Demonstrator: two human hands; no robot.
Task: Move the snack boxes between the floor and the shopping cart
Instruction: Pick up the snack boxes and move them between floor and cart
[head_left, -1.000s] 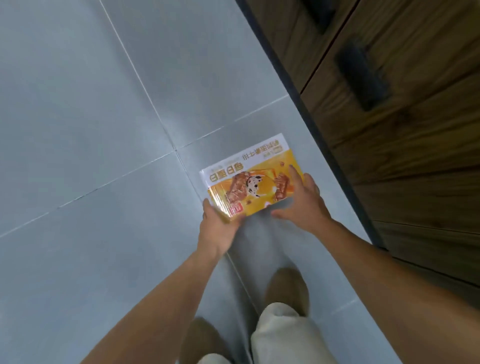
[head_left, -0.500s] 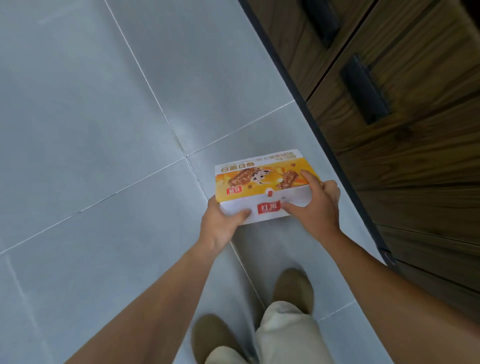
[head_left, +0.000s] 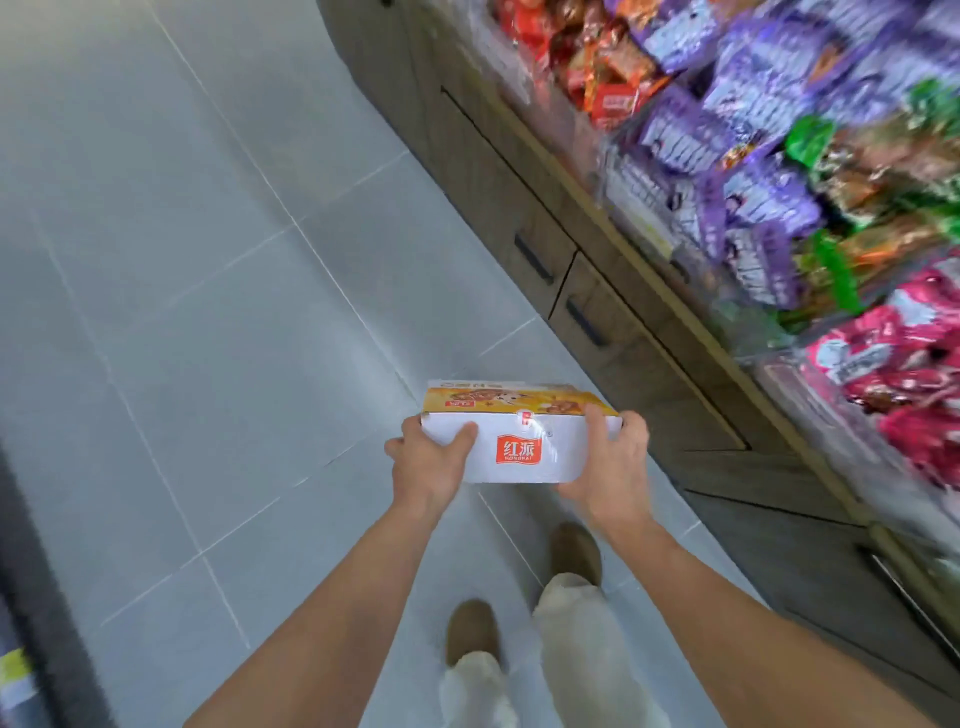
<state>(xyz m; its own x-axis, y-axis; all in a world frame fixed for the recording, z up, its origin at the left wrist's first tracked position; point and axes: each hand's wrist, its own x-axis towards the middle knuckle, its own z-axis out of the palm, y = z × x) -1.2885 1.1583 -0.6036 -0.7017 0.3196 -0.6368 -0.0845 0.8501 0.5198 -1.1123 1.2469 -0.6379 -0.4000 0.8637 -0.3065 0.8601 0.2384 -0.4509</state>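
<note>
Carrying step, as judged. Holding snack box (head_left: 519, 452) clear of floor (head_left: 208, 312), at 12 o'clock from shoes (head_left: 472, 631): left hand (head_left: 426, 467) clasping 9 o'clock end, right hand (head_left: 615, 467) clasping 3 o'clock end. No cart in view. Next: locate cart, keep box level, lower inside.

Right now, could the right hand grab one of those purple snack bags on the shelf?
Probably not as things stand: the right hand grips the snack box together with the left hand. Nothing blocks the way to the purple bags on its right, but it would have to let go first.
</note>
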